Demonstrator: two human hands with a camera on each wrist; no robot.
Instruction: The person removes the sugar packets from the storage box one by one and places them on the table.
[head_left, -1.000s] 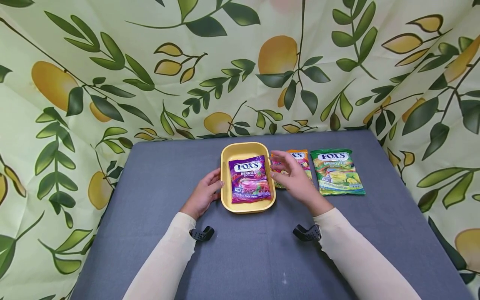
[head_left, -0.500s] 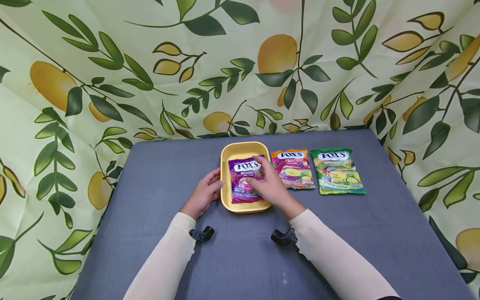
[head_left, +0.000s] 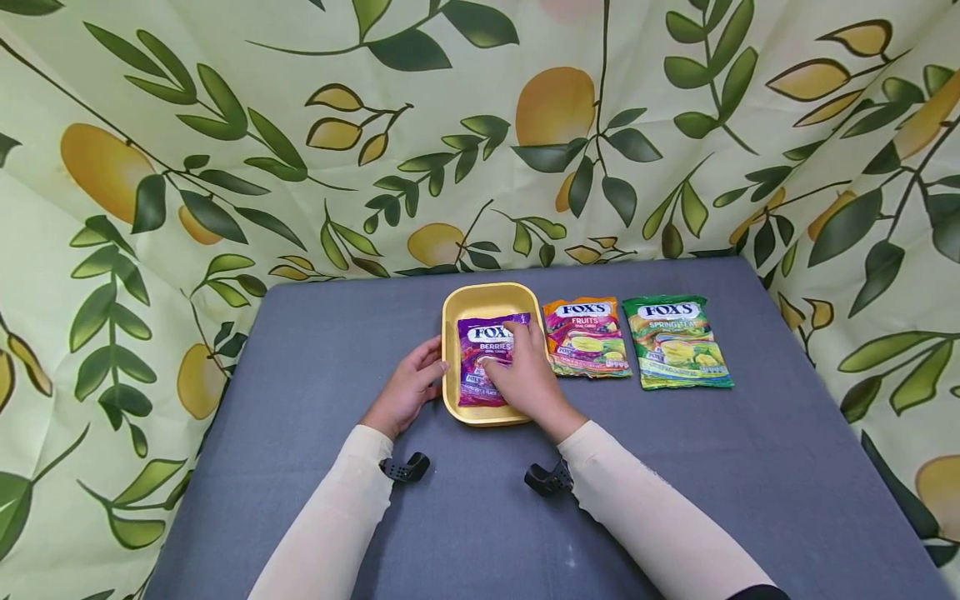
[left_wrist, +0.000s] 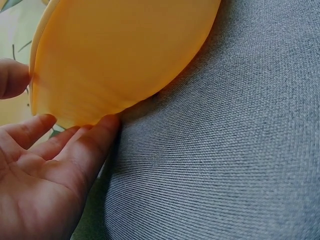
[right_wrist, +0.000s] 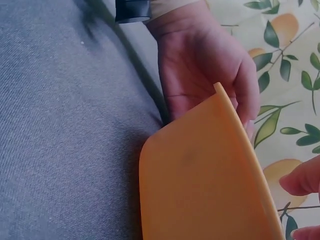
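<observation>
A yellow tray [head_left: 450, 317] stands on the table with a purple Fox's Berries candy bag [head_left: 476, 383] lying inside. My left hand [head_left: 403, 387] is at the tray's left side; in the left wrist view its fingertips [left_wrist: 107, 120] touch the outer wall, one digit at the rim. My right hand [head_left: 528, 375] is over the right half of the Berries bag, thumb and fingers spread across it and hiding part of the print. In the right wrist view, its fingertips [right_wrist: 302, 180] stand apart above the tray's rim; the bag is hidden behind the wall.
To the right of the tray lie an orange Fox's Fruits bag [head_left: 587, 337] and a green Fox's Spring Tea bag [head_left: 678, 343], side by side. A grey cloth covers the table [head_left: 330, 333]. A leaf-and-fruit patterned curtain [head_left: 450, 167] rises behind and at both sides.
My right hand has moved left from the tray's right edge onto the Berries bag, uncovering the Fruits bag. The left hand and tray have stayed put.
</observation>
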